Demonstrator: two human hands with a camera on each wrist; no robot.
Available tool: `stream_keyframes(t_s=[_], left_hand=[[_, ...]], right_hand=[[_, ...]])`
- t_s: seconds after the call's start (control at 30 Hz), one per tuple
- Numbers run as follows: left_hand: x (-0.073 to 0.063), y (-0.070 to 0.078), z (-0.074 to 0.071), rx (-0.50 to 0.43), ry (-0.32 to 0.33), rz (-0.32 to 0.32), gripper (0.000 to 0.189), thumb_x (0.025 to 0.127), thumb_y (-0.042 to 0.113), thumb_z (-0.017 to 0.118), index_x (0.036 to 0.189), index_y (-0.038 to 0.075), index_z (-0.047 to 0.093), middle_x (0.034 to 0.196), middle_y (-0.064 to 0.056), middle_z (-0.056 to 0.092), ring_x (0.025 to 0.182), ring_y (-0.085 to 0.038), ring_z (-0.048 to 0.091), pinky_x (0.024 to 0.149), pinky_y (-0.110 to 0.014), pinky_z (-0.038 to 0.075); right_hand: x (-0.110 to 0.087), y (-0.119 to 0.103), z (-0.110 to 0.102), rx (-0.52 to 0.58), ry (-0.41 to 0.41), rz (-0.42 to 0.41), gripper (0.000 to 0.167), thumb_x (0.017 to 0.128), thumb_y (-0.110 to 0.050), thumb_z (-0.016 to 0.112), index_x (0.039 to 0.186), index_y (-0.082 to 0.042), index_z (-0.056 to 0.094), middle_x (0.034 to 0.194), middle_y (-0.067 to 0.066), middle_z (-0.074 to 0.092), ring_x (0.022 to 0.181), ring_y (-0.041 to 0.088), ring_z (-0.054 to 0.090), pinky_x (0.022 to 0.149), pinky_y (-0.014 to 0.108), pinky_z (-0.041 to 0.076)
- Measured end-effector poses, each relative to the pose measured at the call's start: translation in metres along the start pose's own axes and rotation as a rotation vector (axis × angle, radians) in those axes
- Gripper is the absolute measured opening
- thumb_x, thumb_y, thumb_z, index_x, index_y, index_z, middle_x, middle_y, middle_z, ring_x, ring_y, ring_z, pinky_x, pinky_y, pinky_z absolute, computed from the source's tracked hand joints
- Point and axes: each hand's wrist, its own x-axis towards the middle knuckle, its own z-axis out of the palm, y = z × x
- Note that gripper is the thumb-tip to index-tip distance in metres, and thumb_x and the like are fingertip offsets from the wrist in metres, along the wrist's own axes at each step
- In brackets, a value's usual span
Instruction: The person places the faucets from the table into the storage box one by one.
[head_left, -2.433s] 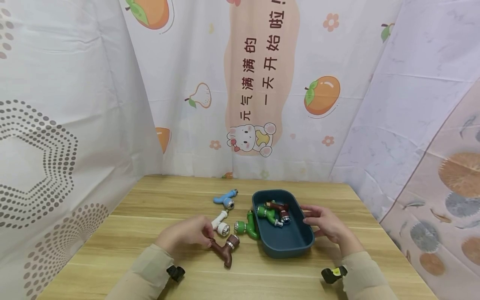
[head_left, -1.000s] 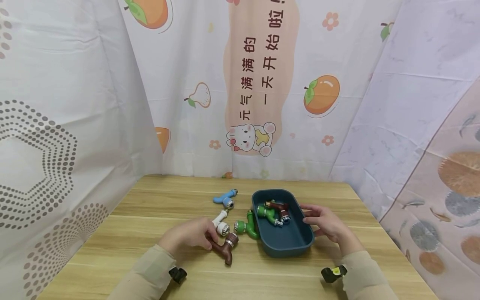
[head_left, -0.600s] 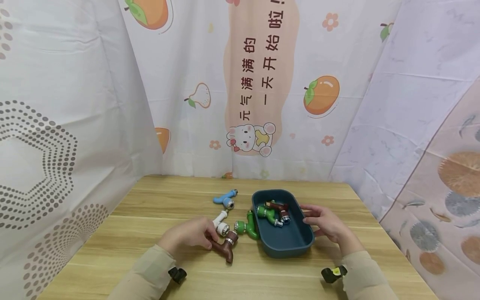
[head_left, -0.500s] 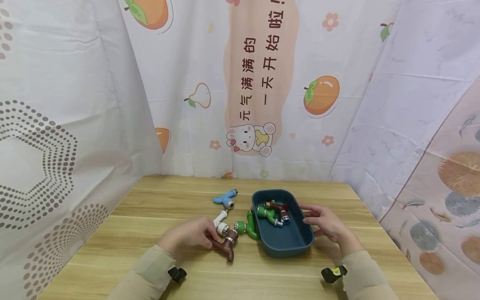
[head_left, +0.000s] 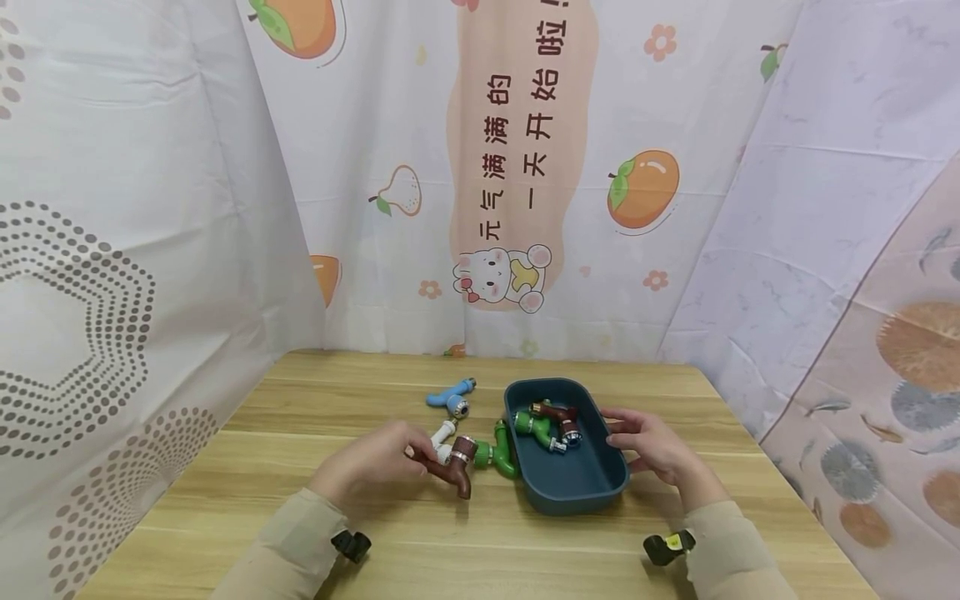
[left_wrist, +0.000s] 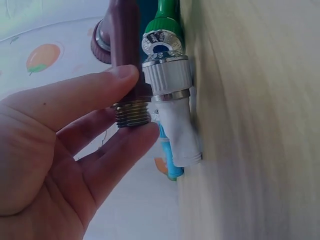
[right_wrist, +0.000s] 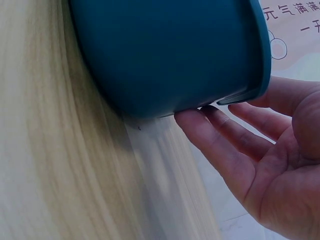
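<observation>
Pinching brown tap (head_left: 448, 472), green tap (head_left: 505, 454) between it and bin (head_left: 570, 482), white tap (head_left: 443, 432) behind

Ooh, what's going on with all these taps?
A person's left hand pinches a brown tap near its threaded end, above the table. The right hand holds the rim of a dark blue bin; a green tap and another brown tap lie inside. A blue tap, white tap and second green tap lie outside it.

Left of the dark blue bin (head_left: 576, 502), the left hand (head_left: 378, 457) has lifted the brown faucet (head_left: 448, 472) off the table (head_left: 525, 554). In the head view, it now overlaps the white faucet (head_left: 442, 432) and the green faucet (head_left: 503, 451).
</observation>
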Motion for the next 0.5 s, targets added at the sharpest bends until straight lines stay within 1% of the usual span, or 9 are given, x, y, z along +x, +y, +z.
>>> stream_keyframes(t_s=[0.1,0.23,0.3,0.4,0.5], left_hand=[[0.001,-0.001,-0.001,0.011,0.038,0.002,0.027,0.083,-0.001,0.076,0.095,0.023,0.079,0.1,0.013,0.069,0.095,-0.008,0.064,0.082,-0.034,0.055],[0.001,-0.003,-0.004,0.017,0.084,-0.023,0.023,0.086,0.003,0.077,0.096,0.023,0.08,0.103,0.01,0.07,0.099,-0.011,0.064,0.086,-0.04,0.055],[0.001,-0.003,-0.006,0.033,0.108,-0.03,0.021,0.087,0.004,0.077,0.098,0.021,0.08,0.103,0.008,0.07,0.098,-0.012,0.065,0.085,-0.039,0.055],[0.0,-0.004,-0.009,0.048,0.15,-0.027,0.018,0.089,0.005,0.077,0.102,0.018,0.08,0.104,0.006,0.07,0.096,-0.012,0.065,0.081,-0.035,0.055],[-0.001,-0.003,-0.011,0.057,0.191,-0.028,0.017,0.09,0.007,0.078,0.103,0.017,0.08,0.104,0.007,0.069,0.094,-0.011,0.065,0.078,-0.031,0.054]], right_hand=[[0.0,0.0,0.0,0.002,0.002,-0.001,0.058,0.1,-0.006,0.061,0.153,0.003,0.039,0.144,0.034,0.047,0.117,0.037,0.06,0.08,0.056,0.058],[0.0,0.0,0.0,0.008,0.013,0.005,0.058,0.1,-0.006,0.062,0.153,0.002,0.041,0.145,0.032,0.047,0.116,0.037,0.061,0.08,0.056,0.058],[0.0,0.0,-0.001,0.007,0.008,0.002,0.058,0.1,-0.006,0.061,0.153,0.002,0.04,0.146,0.033,0.046,0.115,0.036,0.062,0.08,0.056,0.058],[0.0,0.0,-0.001,0.009,0.004,-0.001,0.058,0.1,-0.006,0.061,0.153,0.002,0.039,0.145,0.032,0.046,0.112,0.035,0.063,0.08,0.056,0.058],[0.0,-0.001,0.0,0.008,0.005,-0.003,0.059,0.1,-0.006,0.061,0.153,0.002,0.039,0.143,0.032,0.048,0.11,0.034,0.064,0.079,0.056,0.058]])
